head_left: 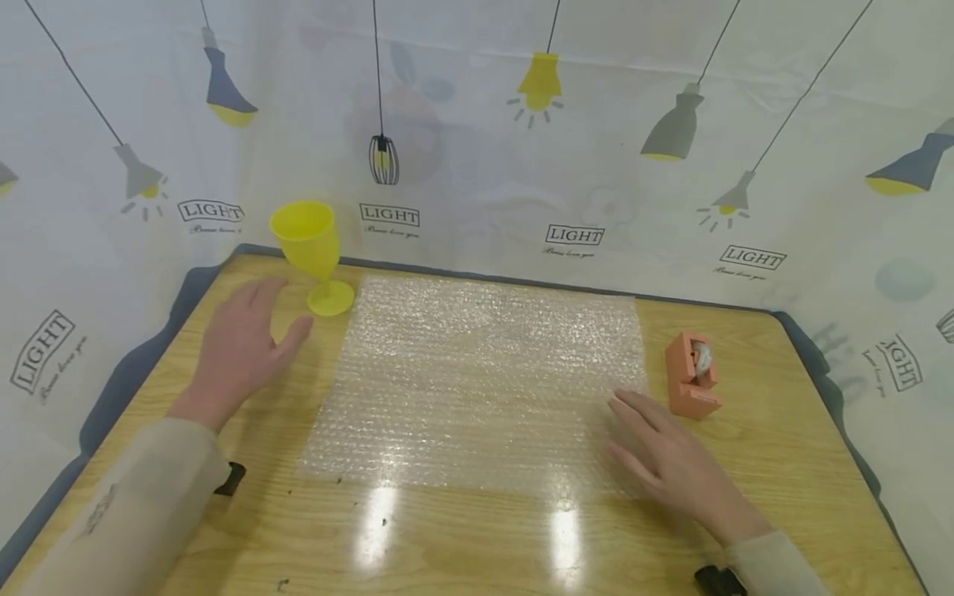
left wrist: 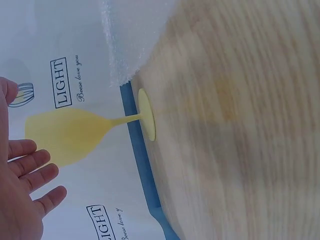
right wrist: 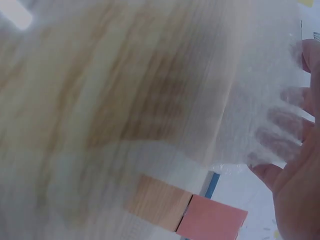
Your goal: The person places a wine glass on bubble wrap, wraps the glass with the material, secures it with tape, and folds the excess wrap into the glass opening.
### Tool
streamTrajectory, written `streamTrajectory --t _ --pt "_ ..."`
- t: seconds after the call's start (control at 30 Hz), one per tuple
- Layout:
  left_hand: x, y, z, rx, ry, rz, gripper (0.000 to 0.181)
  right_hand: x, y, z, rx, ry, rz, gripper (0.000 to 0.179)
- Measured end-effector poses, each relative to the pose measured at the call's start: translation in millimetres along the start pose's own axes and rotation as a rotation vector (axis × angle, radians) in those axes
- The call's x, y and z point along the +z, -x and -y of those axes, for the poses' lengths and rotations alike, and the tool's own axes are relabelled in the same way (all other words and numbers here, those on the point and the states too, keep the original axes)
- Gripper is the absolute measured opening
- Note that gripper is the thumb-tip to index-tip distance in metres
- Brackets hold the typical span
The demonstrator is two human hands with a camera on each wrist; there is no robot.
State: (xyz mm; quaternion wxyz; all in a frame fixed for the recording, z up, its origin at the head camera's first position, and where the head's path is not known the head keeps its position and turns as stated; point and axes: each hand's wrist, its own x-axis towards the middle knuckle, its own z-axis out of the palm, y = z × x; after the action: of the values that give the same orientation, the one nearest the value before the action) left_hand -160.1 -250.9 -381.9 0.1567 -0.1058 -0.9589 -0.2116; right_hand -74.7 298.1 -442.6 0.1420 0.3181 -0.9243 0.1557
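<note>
A yellow goblet [head_left: 309, 236] stands upright at the back left of the table. My left hand [head_left: 242, 343] is beside it, fingers spread and apart from the cup in the head view. In the left wrist view, the left fingers [left wrist: 36, 162] overlap the goblet's bowl [left wrist: 75, 132]. A sheet of clear bubble wrap [head_left: 477, 381] lies flat in the middle. At its right edge is my right hand [head_left: 681, 463], its fingers loosely extended. The right fingertips look veiled by the wrap [right wrist: 245, 110] in the right wrist view; whether they lie under it I cannot tell.
A coral tape dispenser [head_left: 689, 397] with a roll of tape stands right of the wrap, near the right hand. Behind the wooden table [head_left: 462, 538] hangs a white curtain [head_left: 477, 165] printed with lamps. Small dark specks dot the table's front left.
</note>
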Motion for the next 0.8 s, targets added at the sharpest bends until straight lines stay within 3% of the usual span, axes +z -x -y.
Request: streamTrajectory --t 0.23,0.47,0.8 --pt "-3.0 -16.4 0.6 -0.109 0.056 0.001 0.072 -5 5.7 -1 0.019 -0.005 0.018 0.059" --pt "-5.4 -34.6 -0.4 -0.253 0.122 0.033 0.088 -9 10.2 -4 0.016 -0.014 0.025 0.064" --pt "-3.9 -56.7 -0.8 -0.368 0.173 0.039 0.102 -9 17.6 -14 -0.026 -0.035 0.042 0.072"
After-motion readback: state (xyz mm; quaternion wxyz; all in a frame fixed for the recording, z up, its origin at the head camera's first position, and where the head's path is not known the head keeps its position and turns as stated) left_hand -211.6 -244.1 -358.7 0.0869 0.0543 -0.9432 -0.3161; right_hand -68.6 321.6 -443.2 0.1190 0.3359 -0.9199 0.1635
